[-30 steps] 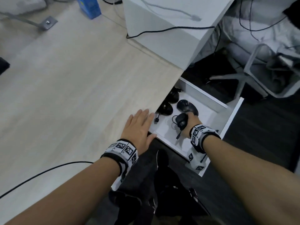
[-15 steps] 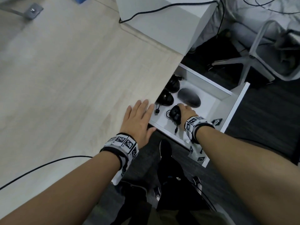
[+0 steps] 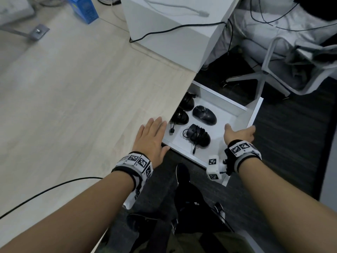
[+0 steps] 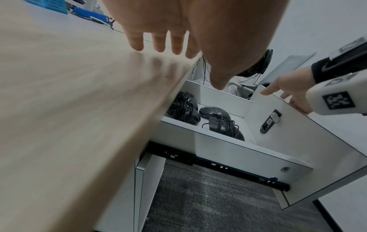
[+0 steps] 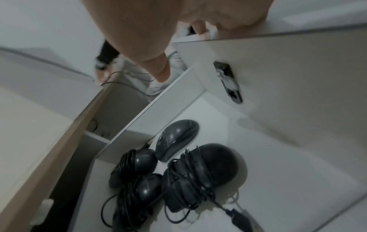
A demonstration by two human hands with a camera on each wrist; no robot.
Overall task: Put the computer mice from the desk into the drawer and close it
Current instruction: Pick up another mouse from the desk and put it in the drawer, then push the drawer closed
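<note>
**Fingers on the drawer front, ready to push**

Fingers of right hand [image 3: 239, 133] straight and slightly apart, laid over the top edge of the drawer [image 3: 255, 112] front, thumb inside, holding nothing; placed there, likely, to push it shut. Left hand [image 3: 152, 138] flat on the desk [image 3: 73, 97] edge, fingers straight and spread, probably for steadying.

Four black mice in the open drawer: cable-wrapped mouse [image 3: 198, 136] nearest, smooth mouse [image 3: 204, 115] behind it, two wound mice [image 3: 182, 110] half under the desk edge. None visible on the desk. Loose plug [image 3: 171, 132] lying on the drawer floor, clear of the sides. Only the closing left, by the look of it.
</note>
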